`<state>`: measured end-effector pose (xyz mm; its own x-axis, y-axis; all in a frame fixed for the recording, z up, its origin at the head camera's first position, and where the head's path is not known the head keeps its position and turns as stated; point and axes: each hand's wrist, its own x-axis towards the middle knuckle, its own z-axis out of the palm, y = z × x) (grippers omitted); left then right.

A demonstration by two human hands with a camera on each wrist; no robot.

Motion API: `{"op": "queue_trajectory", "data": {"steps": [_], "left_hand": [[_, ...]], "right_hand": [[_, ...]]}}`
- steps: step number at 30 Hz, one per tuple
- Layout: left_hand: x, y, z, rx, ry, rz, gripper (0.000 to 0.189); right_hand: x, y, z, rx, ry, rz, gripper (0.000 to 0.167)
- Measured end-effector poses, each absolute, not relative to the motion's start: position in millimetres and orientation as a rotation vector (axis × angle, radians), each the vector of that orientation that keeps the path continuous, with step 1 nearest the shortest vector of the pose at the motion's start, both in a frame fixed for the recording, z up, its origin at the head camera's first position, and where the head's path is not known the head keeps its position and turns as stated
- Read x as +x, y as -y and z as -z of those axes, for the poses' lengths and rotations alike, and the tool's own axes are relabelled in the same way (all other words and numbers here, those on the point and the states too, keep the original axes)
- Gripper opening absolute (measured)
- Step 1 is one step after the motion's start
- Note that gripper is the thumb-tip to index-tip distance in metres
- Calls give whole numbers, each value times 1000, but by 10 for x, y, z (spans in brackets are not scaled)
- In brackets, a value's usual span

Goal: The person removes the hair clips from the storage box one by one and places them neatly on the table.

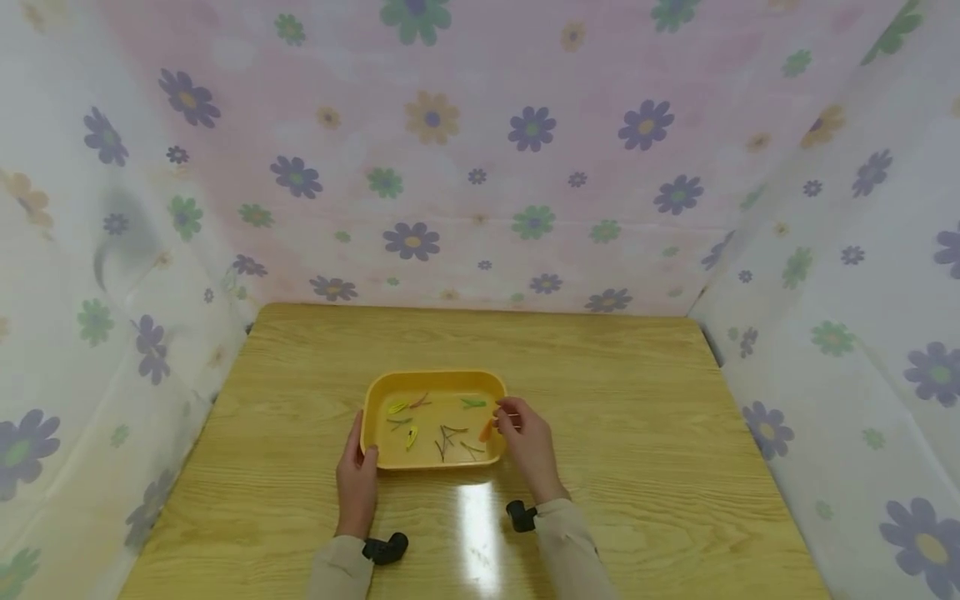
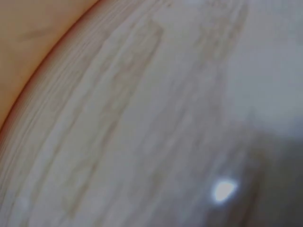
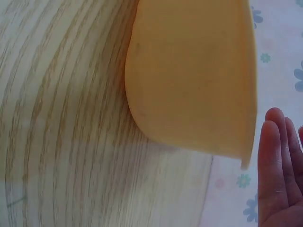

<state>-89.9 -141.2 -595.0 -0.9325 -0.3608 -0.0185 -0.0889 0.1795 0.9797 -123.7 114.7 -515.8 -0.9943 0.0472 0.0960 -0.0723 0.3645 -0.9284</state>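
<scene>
A shallow yellow tray (image 1: 438, 463) stands on the wooden table, with several small hair clips in green, yellow, reddish and dark colours lying spread over its floor. My left hand (image 1: 357, 487) grips the tray's left end, thumb at the near corner and fingers along the outer wall. Over the right rim reaches my right hand (image 1: 528, 442), its fingertips pinching an orange hair clip (image 1: 486, 430). The right wrist view shows the tray's outer wall (image 3: 189, 75) and fingers (image 3: 273, 161) beside its rim; the clip is hidden there. Only table and a blurred bit of skin fill the left wrist view.
The wooden table (image 1: 637, 450) extends around the tray on all sides. Flower-patterned cloth (image 1: 480, 200) hangs behind it and along both sides. A bright reflection lies on the tabletop in front of the tray. Dark wrist cameras (image 1: 386, 548) sit at both sleeves.
</scene>
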Motion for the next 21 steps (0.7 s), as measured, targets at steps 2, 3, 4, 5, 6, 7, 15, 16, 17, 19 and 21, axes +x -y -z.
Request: {"op": "queue_trajectory", "data": {"steps": [2,3,4,5,6,7,15,16,17,19,21], "left_hand": [[-903,1405,5957,424,2239,1840,54],[-904,1402,5962,427,2243,1843,54],[-904,1401,5970,427,2247,1842,54],[-906,1400,5976,429,2251,1838,54],[-907,1400,5981,429,2256,1831,54],[-908,1400,5983,430,2259,1824,54],[-914,1414,5977,442,2267,1800,54],[-916,1415,5975,444,2270,1800,54],[-916,1415,5973,446,2272,1803,55],[-915,1417,5970,449,2277,1800,55],[-911,1419,5966,455,2276,1805,55]], "right_hand": [[-1236,-1130,5166,38,2527,-1679,16],[-1236,-1121,5169,48,2541,-1660,16],[-1236,-1111,5176,60,2552,-1647,17],[-1239,-1099,5186,66,2566,-1636,17],[-1244,-1087,5197,82,2584,-1617,18],[-1249,-1076,5210,106,2605,-1596,19],[-1318,-946,5319,243,2741,-1452,23],[-1320,-929,5316,249,2754,-1432,23],[-1322,-913,5313,262,2768,-1406,23],[-1324,-883,5306,294,2801,-1345,23],[-1326,-852,5294,332,2826,-1279,23]]}}
